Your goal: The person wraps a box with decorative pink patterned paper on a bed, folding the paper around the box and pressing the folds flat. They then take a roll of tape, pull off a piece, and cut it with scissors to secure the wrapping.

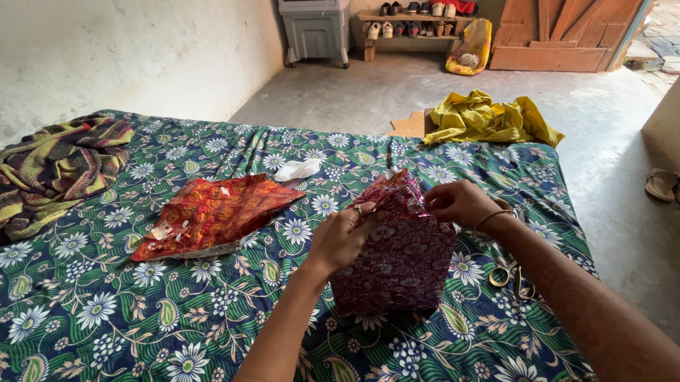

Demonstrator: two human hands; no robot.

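Note:
A box wrapped in shiny magenta patterned paper (400, 261) stands upright on the flowered bed sheet (93, 316). My left hand (342, 235) presses the paper against the box's upper left side. My right hand (457, 203) pinches the folded paper at the box's top right edge. A ring shows on my left hand and a bangle on my right wrist.
A crumpled red-orange sheet of wrapping paper (211, 213) lies to the left, with a white scrap (297, 169) behind it. Scissors (512, 277) lie right of the box. A striped blanket (45, 173) is at far left, a yellow cloth (490, 119) at the bed's far corner.

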